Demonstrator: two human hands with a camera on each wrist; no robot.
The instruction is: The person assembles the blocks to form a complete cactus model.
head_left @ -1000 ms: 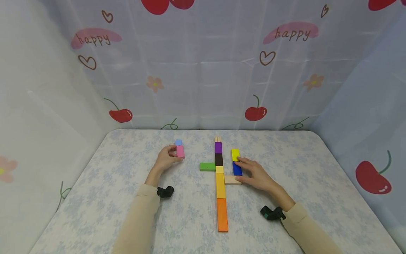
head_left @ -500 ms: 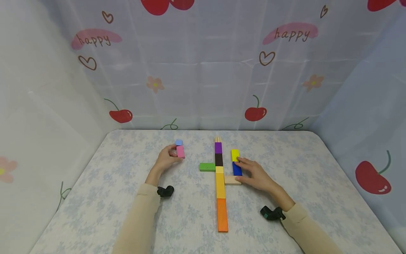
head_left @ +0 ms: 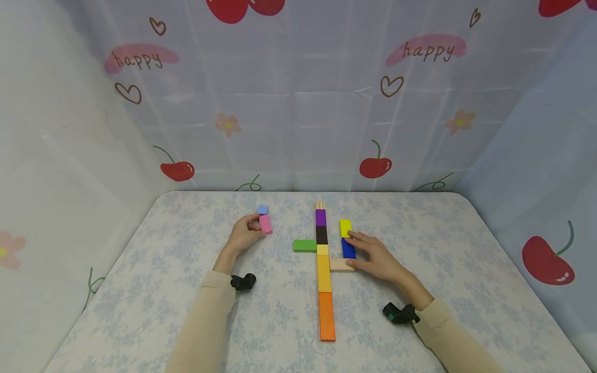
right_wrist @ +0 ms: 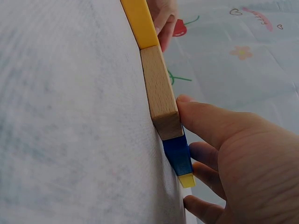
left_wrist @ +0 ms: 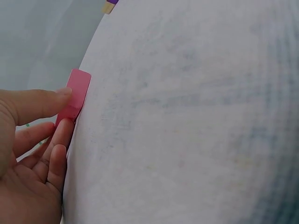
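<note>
My left hand [head_left: 241, 233] pinches a pink block [head_left: 266, 224] between thumb and fingers at the left of the table; the left wrist view shows the thumb on its face. Just behind it lies a light blue block [head_left: 263, 210]. My right hand [head_left: 377, 255] rests by the right side of the layout. Its thumb touches a plain wooden block [right_wrist: 160, 81], and its loosely bent fingers lie at a dark blue block [head_left: 348, 248] with a yellow block [head_left: 345, 228] behind it. The wooden block meets the side of a central line of blocks.
The central line runs from an orange block [head_left: 327, 317] through a golden yellow block [head_left: 324, 273], a black block [head_left: 322, 235] and a purple block [head_left: 321, 217] to pale sticks [head_left: 320, 205]. A green block [head_left: 304, 246] juts left from it. A curtain [head_left: 298, 129] hangs behind the table.
The pink block has turned slightly, its near end swinging a little to the right and toward me in my left hand. My right hand and the other blocks have stayed put.
</note>
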